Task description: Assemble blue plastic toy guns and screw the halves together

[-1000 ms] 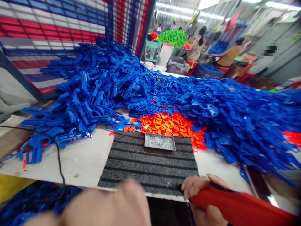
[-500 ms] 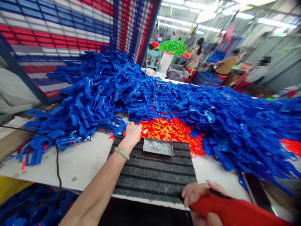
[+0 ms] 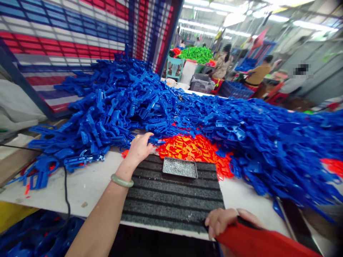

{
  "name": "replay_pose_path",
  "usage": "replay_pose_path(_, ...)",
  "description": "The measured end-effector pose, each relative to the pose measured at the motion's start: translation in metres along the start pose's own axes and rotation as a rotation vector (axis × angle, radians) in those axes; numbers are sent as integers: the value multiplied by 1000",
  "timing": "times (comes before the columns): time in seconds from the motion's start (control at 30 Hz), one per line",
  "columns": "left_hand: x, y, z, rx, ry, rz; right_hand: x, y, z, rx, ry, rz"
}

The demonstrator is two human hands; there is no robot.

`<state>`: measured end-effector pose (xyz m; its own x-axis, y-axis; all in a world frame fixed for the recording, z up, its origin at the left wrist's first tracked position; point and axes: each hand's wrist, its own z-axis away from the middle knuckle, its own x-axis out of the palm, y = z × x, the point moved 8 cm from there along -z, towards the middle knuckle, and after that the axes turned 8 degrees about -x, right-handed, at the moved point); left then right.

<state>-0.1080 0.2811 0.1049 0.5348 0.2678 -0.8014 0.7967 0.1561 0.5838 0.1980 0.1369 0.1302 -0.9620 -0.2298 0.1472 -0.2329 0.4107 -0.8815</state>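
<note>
My left hand, with a pale green bangle on the wrist, rests at the near edge of a heap of glossy blue plastic moulded parts. Its fingertips are at a blue piece, with the fingers loosely apart. Just right of it lies a pile of orange-red plastic tags. A shallow metal tray of small grey bits sits on a black ribbed mat. My right hand grips a red elongated handle at the mat's near edge. Its far end is out of view.
The mat and heaps lie on a white table. A black cable runs down over its front edge, and more blue parts lie below it. A striped tarp wall stands behind. Several co-workers sit far off among crates.
My left arm has come in from the bottom of the view, reached the heap's edge and shifted slightly left. My right hand stays in nearly the same place on the red handle.
</note>
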Motion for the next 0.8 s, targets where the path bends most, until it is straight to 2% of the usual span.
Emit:
replay_pose_path(0.17, -21, -15, 4, -98, 116, 400, -11, 25, -2, 210, -78, -124)
replay_pose_path(0.27, -20, -19, 11, -170, 117, 687, -26, 35, -9, 211, 11, -215)
replay_pose_path(0.33, -11, -14, 22, -215, 53, 866, -34, 45, -14, 214, 119, -227)
replay_pose_path(0.4, 0, -2, 38, -241, -32, 999, -30, 58, -17, 271, 155, -160)
replay_pose_path(0.5, 25, 23, 74, -282, -187, 1189, -10, 75, -21, 402, 82, 20)
replay_pose_path(0.6, 59, 48, 110, -360, -416, 1377, 7, 82, -24, 454, -27, 140)
replay_pose_path(0.67, 71, 57, 122, -324, -513, 1309, 6, 85, -25, 477, -63, 209)
replay_pose_path(0.7, 71, 55, 121, -281, -494, 1206, 0, 86, -25, 488, -55, 257)
replay_pose_path(0.73, 65, 49, 116, -226, -426, 1053, -11, 86, -26, 491, -32, 316)
replay_pose_path(0.8, 41, 30, 99, -117, -184, 565, -41, 84, -28, 471, 60, 473)
